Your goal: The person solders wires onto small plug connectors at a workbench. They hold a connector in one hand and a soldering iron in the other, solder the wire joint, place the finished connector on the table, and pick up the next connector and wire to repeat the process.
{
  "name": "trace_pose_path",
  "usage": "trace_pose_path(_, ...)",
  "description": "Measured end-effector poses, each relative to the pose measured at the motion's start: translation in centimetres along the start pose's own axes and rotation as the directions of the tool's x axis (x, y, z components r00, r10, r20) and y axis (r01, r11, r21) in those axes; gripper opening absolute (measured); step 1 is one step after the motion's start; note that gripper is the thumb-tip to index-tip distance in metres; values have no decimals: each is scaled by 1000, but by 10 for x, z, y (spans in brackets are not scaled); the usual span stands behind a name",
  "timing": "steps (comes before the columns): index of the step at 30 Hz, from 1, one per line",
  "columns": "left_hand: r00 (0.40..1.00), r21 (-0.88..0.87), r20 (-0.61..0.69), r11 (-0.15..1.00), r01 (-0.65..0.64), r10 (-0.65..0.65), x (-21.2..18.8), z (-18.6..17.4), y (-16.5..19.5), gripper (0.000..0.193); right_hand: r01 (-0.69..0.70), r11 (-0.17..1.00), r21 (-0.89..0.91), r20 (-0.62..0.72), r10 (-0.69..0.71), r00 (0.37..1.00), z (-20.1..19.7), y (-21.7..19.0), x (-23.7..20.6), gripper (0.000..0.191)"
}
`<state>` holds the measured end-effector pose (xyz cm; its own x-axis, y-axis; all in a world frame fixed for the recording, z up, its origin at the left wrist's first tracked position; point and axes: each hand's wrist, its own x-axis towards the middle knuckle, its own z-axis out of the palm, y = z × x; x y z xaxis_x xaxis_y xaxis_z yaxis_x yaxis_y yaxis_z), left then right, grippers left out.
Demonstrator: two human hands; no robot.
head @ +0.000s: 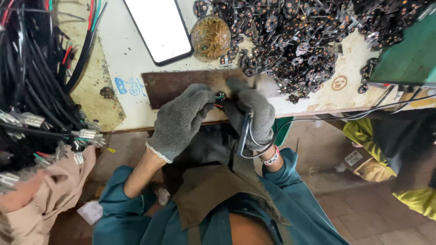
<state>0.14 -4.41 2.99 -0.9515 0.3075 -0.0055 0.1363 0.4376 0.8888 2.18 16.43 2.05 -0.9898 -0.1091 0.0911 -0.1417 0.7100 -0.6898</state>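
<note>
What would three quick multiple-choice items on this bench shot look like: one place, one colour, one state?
1. Where is the pile of black parts?
A. the bench's far right
B. on the floor
C. in the lap

2. What colour are the gloves?
A. orange
B. grey
C. white

3. How do the hands stand?
A. apart, idle
B. one raised
C. together on a small wired part

Key:
1 A, it spreads across the bench top.
2 B, left hand and right hand wear grey knit.
3 C, both pinch a small wired part at the bench edge.
</note>
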Motion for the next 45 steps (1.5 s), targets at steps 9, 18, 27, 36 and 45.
trace_pose_path(9,981,-63,-47,981,183,-186,-7,13,13,12,150,981,123,74,-160,984,-11,7,4,51)
trace_pose_path(18,998,133,-59,990,44,-37,6,17,2,15,15,996,91,111,-25,994,-12,3,6,46)
trace_pose_path(27,997,168,-77,986,-1,14,3,22,-5,21,39,985,168,99,-57,993,-7,4,7,43)
trace_pose_path(36,996,223,-88,975,-3,23,2,26,-7,16,63,989,135,85,-75,994,-22,31,-27,35)
trace_pose_path(45,997,261,-75,965,11,9,5,24,-3,17,267,963,-45,329,-238,914,-23,48,-35,29)
